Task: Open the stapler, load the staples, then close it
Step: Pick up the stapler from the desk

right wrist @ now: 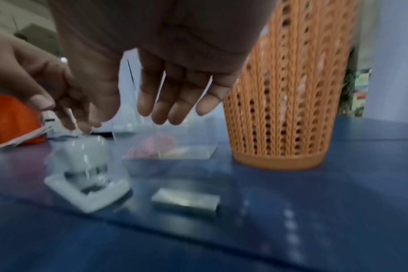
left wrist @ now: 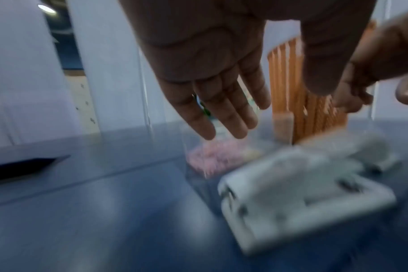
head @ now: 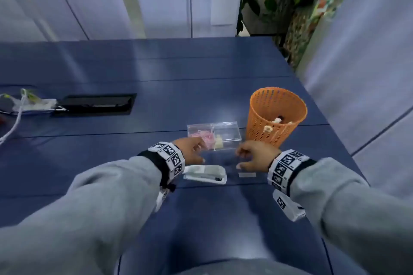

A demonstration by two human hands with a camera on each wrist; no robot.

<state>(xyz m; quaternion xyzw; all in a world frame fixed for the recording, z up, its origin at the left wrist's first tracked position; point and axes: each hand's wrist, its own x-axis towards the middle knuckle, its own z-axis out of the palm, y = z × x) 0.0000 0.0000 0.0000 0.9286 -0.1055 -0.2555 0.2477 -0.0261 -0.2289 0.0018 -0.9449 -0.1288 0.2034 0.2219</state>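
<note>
A white stapler [head: 204, 174] lies flat on the blue table [head: 156, 87], just right of my left wrist; it is blurred in the left wrist view [left wrist: 303, 198] and in the right wrist view [right wrist: 86, 176]. A short silver strip of staples [head: 247, 174] lies on the table to its right, below my right hand [right wrist: 185, 201]. My left hand [head: 201, 153] hovers above and beyond the stapler with straight fingers [left wrist: 221, 114] and holds nothing. My right hand [head: 240, 158] hovers above the staples with loosely bent fingers [right wrist: 175, 95], also holding nothing.
A clear two-part box [head: 214, 135] with pink clips stands just beyond both hands. An orange mesh basket [head: 276, 116] stands behind the right hand. A black cable hatch [head: 96, 104] and white cables [head: 26, 102] are at the far left. The table's right edge runs close past the basket.
</note>
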